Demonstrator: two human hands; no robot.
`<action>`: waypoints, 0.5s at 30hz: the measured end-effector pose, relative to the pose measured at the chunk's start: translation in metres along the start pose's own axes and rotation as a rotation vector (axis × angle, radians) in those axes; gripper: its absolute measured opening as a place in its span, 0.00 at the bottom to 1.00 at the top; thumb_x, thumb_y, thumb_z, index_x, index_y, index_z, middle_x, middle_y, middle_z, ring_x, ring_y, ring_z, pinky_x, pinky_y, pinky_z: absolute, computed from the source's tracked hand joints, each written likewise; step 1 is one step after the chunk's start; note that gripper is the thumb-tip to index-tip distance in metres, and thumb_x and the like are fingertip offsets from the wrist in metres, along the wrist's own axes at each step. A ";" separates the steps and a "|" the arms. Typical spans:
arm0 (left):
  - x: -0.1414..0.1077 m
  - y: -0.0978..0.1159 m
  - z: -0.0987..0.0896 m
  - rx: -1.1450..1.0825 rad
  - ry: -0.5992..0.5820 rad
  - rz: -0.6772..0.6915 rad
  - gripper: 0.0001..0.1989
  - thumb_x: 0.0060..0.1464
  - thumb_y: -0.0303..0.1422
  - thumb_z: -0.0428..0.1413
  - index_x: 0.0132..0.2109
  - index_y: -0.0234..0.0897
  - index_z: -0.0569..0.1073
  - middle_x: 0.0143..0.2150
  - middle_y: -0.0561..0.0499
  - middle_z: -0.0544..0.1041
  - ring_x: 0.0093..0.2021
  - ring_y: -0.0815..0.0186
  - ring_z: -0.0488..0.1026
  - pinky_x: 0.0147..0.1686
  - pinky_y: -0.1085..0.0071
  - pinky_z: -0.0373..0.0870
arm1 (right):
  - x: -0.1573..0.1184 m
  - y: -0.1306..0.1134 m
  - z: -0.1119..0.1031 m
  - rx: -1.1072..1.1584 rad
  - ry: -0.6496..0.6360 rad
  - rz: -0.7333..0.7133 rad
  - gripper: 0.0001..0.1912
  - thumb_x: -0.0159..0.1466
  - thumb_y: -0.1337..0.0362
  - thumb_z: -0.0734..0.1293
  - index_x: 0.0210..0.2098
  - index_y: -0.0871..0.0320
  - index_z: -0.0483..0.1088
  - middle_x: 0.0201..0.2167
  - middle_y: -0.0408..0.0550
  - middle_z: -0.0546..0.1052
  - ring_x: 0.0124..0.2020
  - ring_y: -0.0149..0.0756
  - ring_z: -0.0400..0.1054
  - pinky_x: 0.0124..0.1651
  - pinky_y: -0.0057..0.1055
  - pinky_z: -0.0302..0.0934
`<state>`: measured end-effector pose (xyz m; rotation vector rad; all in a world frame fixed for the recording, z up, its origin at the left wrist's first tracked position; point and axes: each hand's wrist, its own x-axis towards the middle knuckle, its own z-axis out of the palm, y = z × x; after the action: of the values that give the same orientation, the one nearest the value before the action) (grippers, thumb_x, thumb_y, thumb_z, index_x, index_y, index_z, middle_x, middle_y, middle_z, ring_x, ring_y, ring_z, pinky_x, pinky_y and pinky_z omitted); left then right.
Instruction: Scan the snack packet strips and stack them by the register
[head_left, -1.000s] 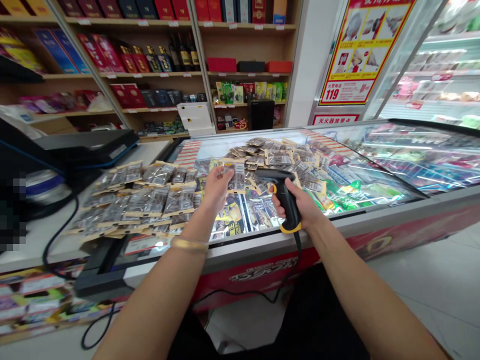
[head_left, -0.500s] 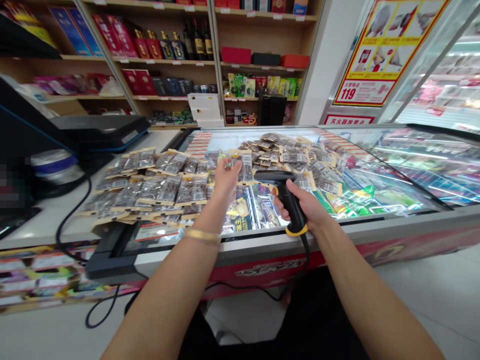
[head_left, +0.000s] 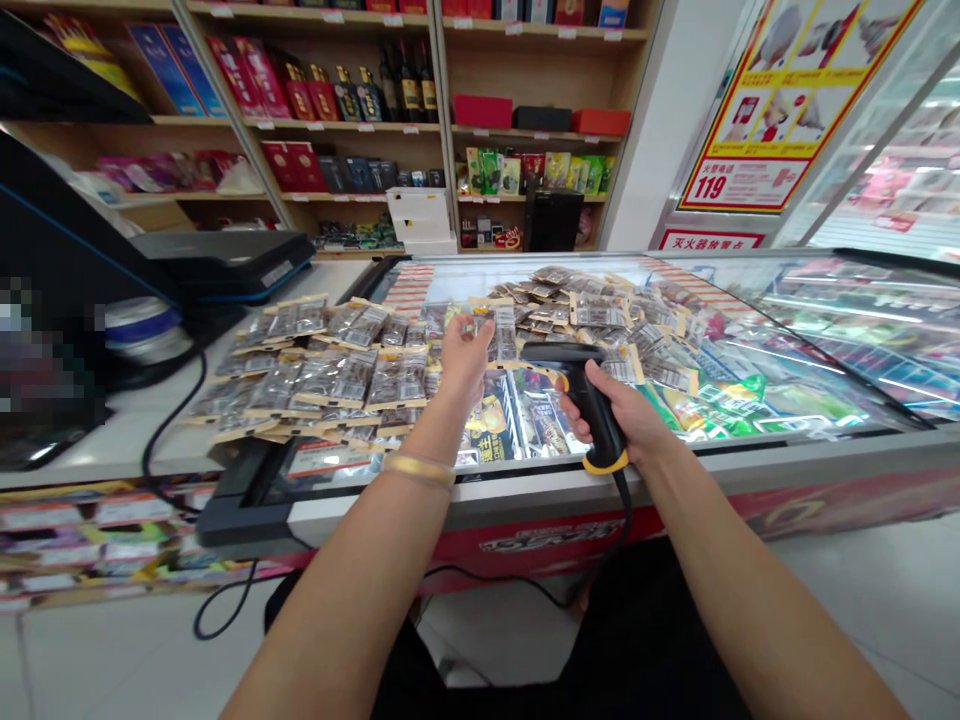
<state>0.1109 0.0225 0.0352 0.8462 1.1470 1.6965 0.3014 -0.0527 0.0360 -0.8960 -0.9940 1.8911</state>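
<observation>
The left hand [head_left: 465, 360] pinches one packet [head_left: 501, 335] by its edge, held above the freezer lid [head_left: 757, 385]. At its 3 o'clock, the right hand [head_left: 626, 420] is wrapped around one scanner [head_left: 581, 390]. Two heaps of packets, too many to count, lie at 10 o'clock [head_left: 322, 370] and 1 o'clock [head_left: 600, 310].

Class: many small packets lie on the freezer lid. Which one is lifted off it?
The packet pinched in the left hand, raised before the scanner; the others lie flat in heaps.

Left hand [head_left: 463, 358]: holds a small packet [head_left: 501, 335] up above the freezer lid [head_left: 750, 400].
Right hand [head_left: 630, 415]: grips a black scanner [head_left: 581, 390], just right of the packet.
Near left: sorted packets [head_left: 315, 375].
Far right: loose pile [head_left: 600, 305].
</observation>
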 end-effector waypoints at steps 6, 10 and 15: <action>-0.007 0.009 0.004 0.042 0.011 0.051 0.07 0.56 0.30 0.57 0.41 0.38 0.67 0.32 0.55 0.73 0.35 0.70 0.73 0.42 0.72 0.69 | 0.000 -0.005 0.009 0.026 -0.011 -0.109 0.23 0.58 0.44 0.71 0.38 0.58 0.69 0.21 0.41 0.67 0.17 0.27 0.58 0.18 0.24 0.56; -0.011 0.043 -0.019 0.068 -0.044 0.243 0.07 0.56 0.32 0.58 0.42 0.36 0.71 0.37 0.50 0.77 0.39 0.67 0.73 0.45 0.69 0.69 | 0.006 -0.015 0.032 -0.002 -0.100 -0.171 0.23 0.61 0.43 0.67 0.37 0.58 0.70 0.22 0.42 0.66 0.17 0.28 0.57 0.17 0.26 0.55; -0.004 0.095 -0.100 0.203 0.127 0.373 0.12 0.52 0.34 0.59 0.45 0.36 0.75 0.38 0.50 0.77 0.39 0.65 0.74 0.43 0.70 0.71 | 0.026 -0.011 0.073 -0.003 -0.208 -0.097 0.23 0.62 0.43 0.66 0.37 0.58 0.70 0.22 0.42 0.67 0.17 0.27 0.57 0.17 0.25 0.55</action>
<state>-0.0037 -0.0310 0.0904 1.1490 1.3254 1.9805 0.2324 -0.0477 0.0720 -0.6499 -1.1431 1.9282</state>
